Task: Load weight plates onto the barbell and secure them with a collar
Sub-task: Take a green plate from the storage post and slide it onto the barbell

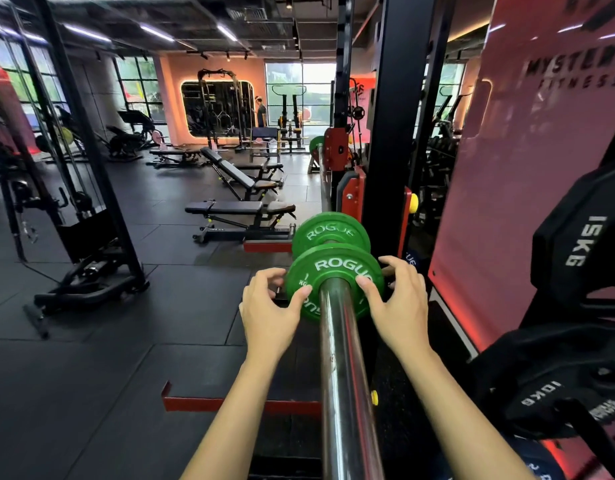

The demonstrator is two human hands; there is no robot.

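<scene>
Running straight away from the viewer, the polished chrome barbell sleeve [347, 375] sets the line for everything here: its long axis points forward toward the black and red squat rack upright [392, 150], so any plate travel has to follow that line. Threaded on it just ahead of both hands is the nearer small green disc-shaped weight plate [333, 268], and a gap of bare sleeve separates it from the farther green plate of the same kind [330, 232], which sits closer to the rack. The left hand [273, 306] holds the nearer plate's left edge with curled fingers and its thumb on the face; the right hand [397, 299] mirrors it on the right edge, fingertips on the face. Both are equally near, one on each side of the sleeve. The likely move is a straight push forward until the two plates meet. Room along the sleeve looks open; the upright stands close on the right. No collar is visible, so securing seems still ahead. Black 15 kg and 10 kg plates [576, 244] hang at the right.
</scene>
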